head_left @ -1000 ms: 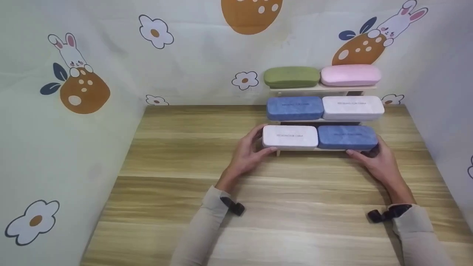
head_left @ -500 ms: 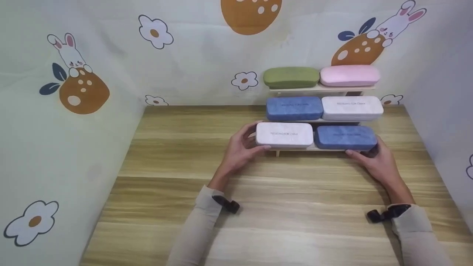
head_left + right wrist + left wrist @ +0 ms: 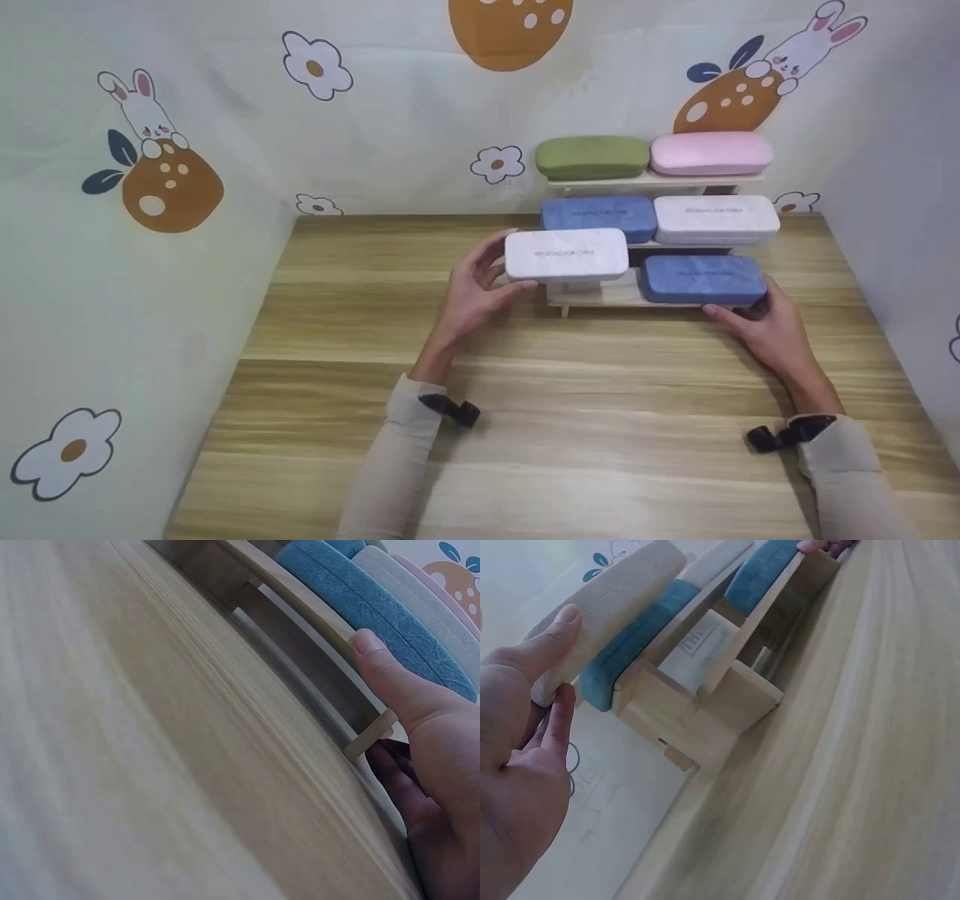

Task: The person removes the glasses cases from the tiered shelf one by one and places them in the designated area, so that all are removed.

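My left hand pinches a white hard glasses case by its left end, thumb at the front, fingers behind. The case is raised off the lowest tier of a wooden stepped rack and overlaps a blue case on the middle tier in the head view. At the lowest tier's right end, my right hand grips the rack beside a second blue case. In the right wrist view its thumb lies along the shelf edge and its fingers curl in by the rack's leg.
Another white case stands on the middle tier at right. On the top tier sit a green case and a pink case. The wood-grain table meets a printed backdrop behind the rack.
My left hand has lifted the white case from the lowest tier, moving it left and up, and bare shelf shows where it stood. The right hand and blue case have stayed put.
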Motion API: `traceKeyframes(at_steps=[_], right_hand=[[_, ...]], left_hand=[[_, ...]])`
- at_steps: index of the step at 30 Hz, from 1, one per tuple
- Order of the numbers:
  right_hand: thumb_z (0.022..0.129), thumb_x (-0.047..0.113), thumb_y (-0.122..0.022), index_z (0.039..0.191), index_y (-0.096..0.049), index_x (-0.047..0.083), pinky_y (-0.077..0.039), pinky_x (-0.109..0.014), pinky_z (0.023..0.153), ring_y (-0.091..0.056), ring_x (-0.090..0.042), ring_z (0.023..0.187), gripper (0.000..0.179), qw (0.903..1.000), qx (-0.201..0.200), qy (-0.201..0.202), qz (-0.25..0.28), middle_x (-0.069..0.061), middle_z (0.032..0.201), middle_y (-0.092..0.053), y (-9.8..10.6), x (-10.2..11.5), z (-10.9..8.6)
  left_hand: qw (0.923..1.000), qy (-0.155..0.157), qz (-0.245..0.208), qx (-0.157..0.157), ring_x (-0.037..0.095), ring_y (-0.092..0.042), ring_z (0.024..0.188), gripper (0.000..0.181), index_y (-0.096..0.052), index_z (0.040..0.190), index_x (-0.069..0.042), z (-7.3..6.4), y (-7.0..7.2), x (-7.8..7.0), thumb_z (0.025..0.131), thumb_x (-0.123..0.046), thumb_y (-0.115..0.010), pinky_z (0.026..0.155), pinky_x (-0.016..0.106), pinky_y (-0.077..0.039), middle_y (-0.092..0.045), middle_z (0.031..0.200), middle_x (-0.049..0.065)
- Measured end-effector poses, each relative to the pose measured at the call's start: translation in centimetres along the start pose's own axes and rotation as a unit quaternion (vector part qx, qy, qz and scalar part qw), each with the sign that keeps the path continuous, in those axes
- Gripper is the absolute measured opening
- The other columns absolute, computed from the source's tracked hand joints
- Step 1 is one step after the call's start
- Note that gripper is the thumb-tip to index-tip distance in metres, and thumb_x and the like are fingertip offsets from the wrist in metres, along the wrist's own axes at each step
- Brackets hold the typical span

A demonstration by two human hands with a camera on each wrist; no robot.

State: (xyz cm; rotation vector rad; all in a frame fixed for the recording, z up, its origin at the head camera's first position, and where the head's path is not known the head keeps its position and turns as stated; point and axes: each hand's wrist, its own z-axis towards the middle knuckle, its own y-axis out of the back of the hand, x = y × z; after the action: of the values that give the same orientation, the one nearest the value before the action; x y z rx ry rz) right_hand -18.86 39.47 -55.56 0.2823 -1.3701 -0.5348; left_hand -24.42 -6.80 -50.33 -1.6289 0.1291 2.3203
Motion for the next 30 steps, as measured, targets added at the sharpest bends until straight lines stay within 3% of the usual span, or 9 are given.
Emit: traceKeyframes(at_steps=[13,18,24,30], right_hand=[[0.087,0.02,-0.094,0.164,-0.044,0.012,-0.038,0.002,0.109,-0.051,0.007,0.134,0.092,0.9998,-0.001,0.002,-0.021,-0.022,0.156,-0.058,0.5,0.1,-0.3],[0.087,0.022,-0.094,0.165,-0.044,0.012,-0.034,0.003,0.11,-0.049,0.005,0.136,0.093,0.9996,-0.002,-0.003,-0.028,-0.021,0.158,-0.057,0.7,0.0,-0.2],[0.087,0.015,-0.093,0.164,-0.045,0.012,-0.038,0.001,0.109,-0.052,0.01,0.131,0.092,0.9998,-0.005,0.016,-0.012,-0.023,0.154,-0.059,0.4,-0.4,-0.1],[0.087,0.007,-0.092,0.164,-0.045,0.01,-0.044,-0.001,0.108,-0.056,0.01,0.128,0.09,0.9993,-0.004,0.034,0.012,-0.015,0.15,-0.062,0.0,-0.6,0.0]], left_hand=[[0.9984,-0.025,0.033,-0.039,0.025,-0.059,0.145,0.08,-0.056,0.153,-0.009,1.1,2.0,-2.0,0.083,-0.009,-0.095,0.122,0.039,-0.053,-0.061,0.154,0.007],[0.9977,-0.032,0.032,-0.051,0.025,-0.059,0.144,0.082,-0.054,0.155,-0.005,1.6,2.6,-2.5,0.083,-0.006,-0.094,0.121,0.041,-0.054,-0.061,0.154,0.009],[0.9967,-0.045,0.026,-0.063,0.027,-0.058,0.145,0.081,-0.053,0.154,0.0,2.0,3.6,-2.9,0.083,-0.001,-0.093,0.12,0.046,-0.054,-0.061,0.154,0.011],[0.9952,-0.04,0.038,-0.081,0.025,-0.056,0.148,0.081,-0.053,0.155,-0.003,1.9,5.0,-3.0,0.085,-0.006,-0.093,0.12,0.038,-0.054,-0.06,0.156,0.01]])
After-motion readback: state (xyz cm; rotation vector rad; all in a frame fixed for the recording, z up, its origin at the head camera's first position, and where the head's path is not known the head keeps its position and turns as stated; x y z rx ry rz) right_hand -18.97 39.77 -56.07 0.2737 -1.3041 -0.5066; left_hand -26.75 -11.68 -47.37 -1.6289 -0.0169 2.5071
